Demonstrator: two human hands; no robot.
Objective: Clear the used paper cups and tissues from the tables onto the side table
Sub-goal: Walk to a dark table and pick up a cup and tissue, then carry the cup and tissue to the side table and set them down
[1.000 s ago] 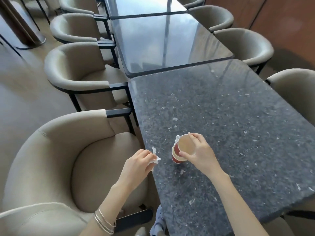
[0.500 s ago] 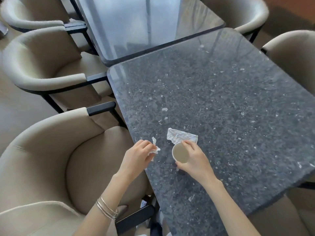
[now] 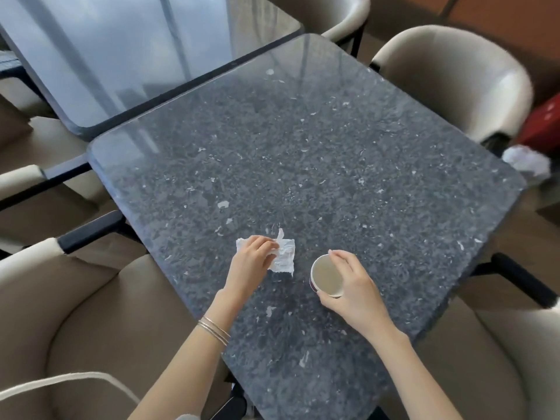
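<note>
On the table (image 3: pixel 333 147), left hand (image 3: pixel 251 263) pinches a tissue (image 3: pixel 286 259); right hand (image 3: pixel 356 287) grips a seemingly empty paper cup (image 3: pixel 325 275).

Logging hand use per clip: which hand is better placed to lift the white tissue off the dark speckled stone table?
Left. The left hand lies on the crumpled white paper tissue, fingers curled at it; the right hand has its grip full with the red-and-white paper cup.

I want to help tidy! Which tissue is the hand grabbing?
Look at the dark speckled table, its near half. The left hand pinches a white tissue lying flat there, beside the paper cup in the right hand. The other tissue, past the table's right corner, is a crumpled ball.
</note>
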